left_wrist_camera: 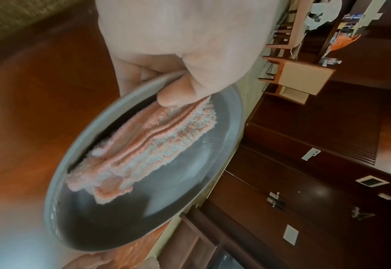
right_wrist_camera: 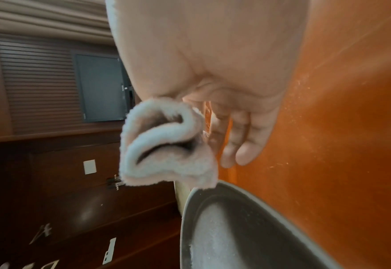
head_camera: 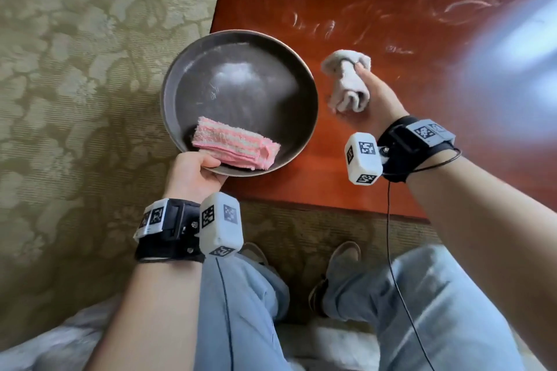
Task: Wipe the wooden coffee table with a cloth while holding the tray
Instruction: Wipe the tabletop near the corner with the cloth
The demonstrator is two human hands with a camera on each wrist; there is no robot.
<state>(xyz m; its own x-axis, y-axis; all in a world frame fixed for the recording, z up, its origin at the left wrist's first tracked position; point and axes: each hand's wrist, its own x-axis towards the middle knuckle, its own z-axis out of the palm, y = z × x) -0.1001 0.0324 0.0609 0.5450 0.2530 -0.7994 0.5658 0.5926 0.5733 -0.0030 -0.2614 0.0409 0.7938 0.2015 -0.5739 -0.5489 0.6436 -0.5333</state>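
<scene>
I see my left hand [head_camera: 196, 173] gripping the near rim of the round dark tray [head_camera: 241, 45], thumb on top and fingers curled under the edge. The tray reaches out in front of that hand, over the left end of the wooden coffee table [head_camera: 376, 166]. I cannot tell if it is lifted off the wood or resting on it. A folded pink and white striped towel [head_camera: 236, 146] lies in the tray, right by my left thumb [left_wrist_camera: 176, 94]; the thumb tip touches it.

My right hand [head_camera: 373, 93] is off to the right of the tray, above the table top. It is closed around a bunched-up pale cloth [head_camera: 346, 81]. The cloth sticks out on the tray side of my hand, just beside the tray rim.

Past my right hand, the table top has whitish smear marks [head_camera: 319, 24] on it. Under my arms I see my legs in light blue jeans [head_camera: 422, 310].
</scene>
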